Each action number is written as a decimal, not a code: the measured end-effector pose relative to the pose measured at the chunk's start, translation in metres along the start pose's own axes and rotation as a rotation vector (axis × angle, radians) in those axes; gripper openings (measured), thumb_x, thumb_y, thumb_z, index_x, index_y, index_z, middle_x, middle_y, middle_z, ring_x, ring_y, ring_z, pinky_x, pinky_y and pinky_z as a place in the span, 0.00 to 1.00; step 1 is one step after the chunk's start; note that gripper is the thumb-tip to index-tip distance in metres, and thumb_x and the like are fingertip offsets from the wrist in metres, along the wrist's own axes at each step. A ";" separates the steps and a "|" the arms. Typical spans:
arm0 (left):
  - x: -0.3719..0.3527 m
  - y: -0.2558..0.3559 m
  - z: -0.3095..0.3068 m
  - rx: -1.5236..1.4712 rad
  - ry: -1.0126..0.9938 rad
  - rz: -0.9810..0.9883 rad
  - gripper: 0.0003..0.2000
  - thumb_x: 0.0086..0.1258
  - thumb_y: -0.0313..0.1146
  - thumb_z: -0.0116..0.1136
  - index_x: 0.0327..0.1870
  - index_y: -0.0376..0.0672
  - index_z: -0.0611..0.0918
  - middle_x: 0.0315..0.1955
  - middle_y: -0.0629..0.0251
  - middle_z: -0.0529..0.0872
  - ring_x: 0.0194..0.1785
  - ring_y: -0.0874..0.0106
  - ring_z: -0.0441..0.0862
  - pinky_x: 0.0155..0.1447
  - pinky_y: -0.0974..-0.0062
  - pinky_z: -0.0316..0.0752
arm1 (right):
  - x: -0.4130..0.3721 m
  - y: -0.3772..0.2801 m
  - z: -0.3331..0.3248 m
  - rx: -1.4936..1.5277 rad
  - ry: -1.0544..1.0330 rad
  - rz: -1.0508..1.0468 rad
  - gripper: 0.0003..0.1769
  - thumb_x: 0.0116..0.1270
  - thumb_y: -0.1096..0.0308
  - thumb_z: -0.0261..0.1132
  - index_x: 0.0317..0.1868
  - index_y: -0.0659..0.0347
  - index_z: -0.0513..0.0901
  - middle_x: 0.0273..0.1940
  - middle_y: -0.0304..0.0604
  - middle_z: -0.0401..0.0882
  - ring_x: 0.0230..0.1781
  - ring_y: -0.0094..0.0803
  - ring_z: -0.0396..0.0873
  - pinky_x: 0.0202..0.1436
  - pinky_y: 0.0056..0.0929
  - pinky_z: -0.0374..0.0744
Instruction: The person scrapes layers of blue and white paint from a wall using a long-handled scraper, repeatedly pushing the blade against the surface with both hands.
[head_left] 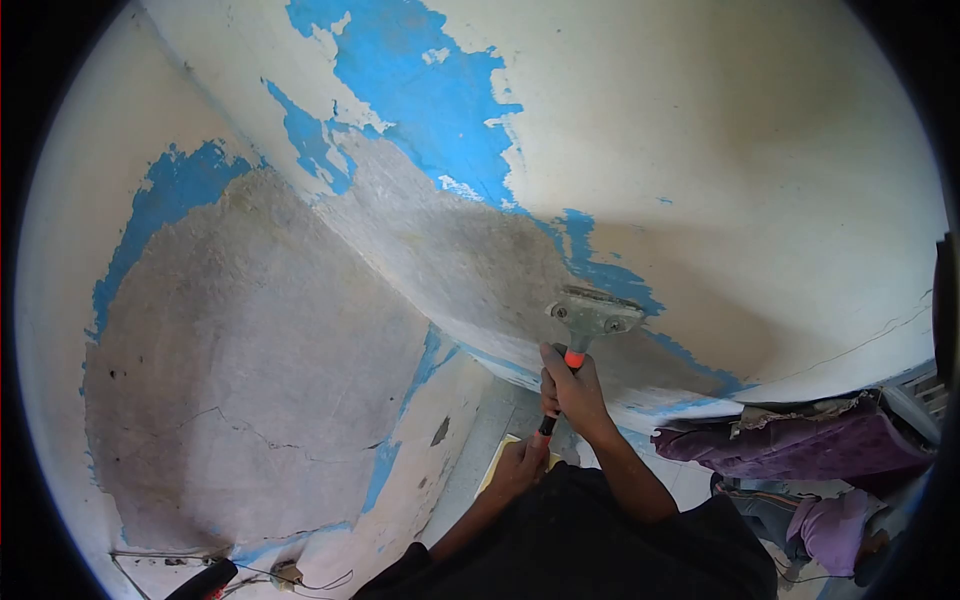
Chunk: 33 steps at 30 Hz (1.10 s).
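A long-handled scraper [594,318] with a wide grey head, two screws and a red-and-black handle has its blade at the wall, beside a strip of blue paint [610,270]. My right hand [578,390] is wrapped round the handle just below the head. Lower down, near the handle's end, my left hand [522,465] is closed round it too. Around the blade the wall shows bare grey plaster [470,235], edged by blue paint and cream paint [720,200].
An adjoining wall at the left has a large bare plaster patch [270,350] with a crack. Loose wires [325,578] and a box hang at the bottom left. Purple cloth [800,445] lies at the right, above another person's purple-clothed body [835,530].
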<state>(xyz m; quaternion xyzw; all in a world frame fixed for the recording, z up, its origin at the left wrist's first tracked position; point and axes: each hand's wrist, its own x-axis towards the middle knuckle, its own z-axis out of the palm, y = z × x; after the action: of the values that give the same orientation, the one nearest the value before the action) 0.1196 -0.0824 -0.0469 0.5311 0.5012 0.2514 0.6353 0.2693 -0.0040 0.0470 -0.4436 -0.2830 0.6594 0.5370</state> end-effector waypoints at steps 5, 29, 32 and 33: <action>0.012 -0.038 0.006 -0.019 -0.013 -0.024 0.28 0.78 0.55 0.35 0.22 0.41 0.72 0.12 0.70 0.71 0.17 0.79 0.68 0.23 0.78 0.62 | 0.010 0.037 -0.018 -0.038 0.058 0.016 0.20 0.73 0.59 0.55 0.23 0.55 0.63 0.13 0.31 0.57 0.08 0.19 0.56 0.13 0.24 0.59; 0.011 0.003 -0.001 0.022 -0.002 0.054 0.27 0.78 0.51 0.34 0.23 0.40 0.72 0.13 0.68 0.71 0.18 0.76 0.71 0.26 0.75 0.65 | 0.004 -0.006 -0.001 -0.027 -0.023 -0.053 0.20 0.73 0.58 0.56 0.24 0.56 0.64 0.13 0.31 0.57 0.09 0.20 0.56 0.13 0.24 0.60; 0.010 -0.036 0.005 -0.002 -0.030 -0.048 0.27 0.78 0.51 0.34 0.23 0.40 0.72 0.13 0.68 0.71 0.18 0.76 0.71 0.26 0.75 0.64 | 0.010 0.048 -0.024 -0.012 0.059 0.004 0.20 0.73 0.58 0.56 0.24 0.56 0.64 0.13 0.31 0.57 0.08 0.20 0.56 0.13 0.24 0.60; 0.012 -0.044 0.005 -0.003 -0.043 -0.085 0.27 0.78 0.52 0.35 0.23 0.40 0.72 0.13 0.69 0.71 0.18 0.77 0.71 0.26 0.75 0.64 | 0.013 0.057 -0.028 0.001 0.096 0.026 0.20 0.73 0.58 0.56 0.24 0.56 0.63 0.13 0.32 0.57 0.08 0.20 0.56 0.13 0.24 0.60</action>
<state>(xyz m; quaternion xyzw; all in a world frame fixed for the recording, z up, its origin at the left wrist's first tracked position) 0.1194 -0.0876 -0.0925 0.5135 0.5091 0.2133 0.6570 0.2674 -0.0092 -0.0173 -0.4780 -0.2508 0.6445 0.5416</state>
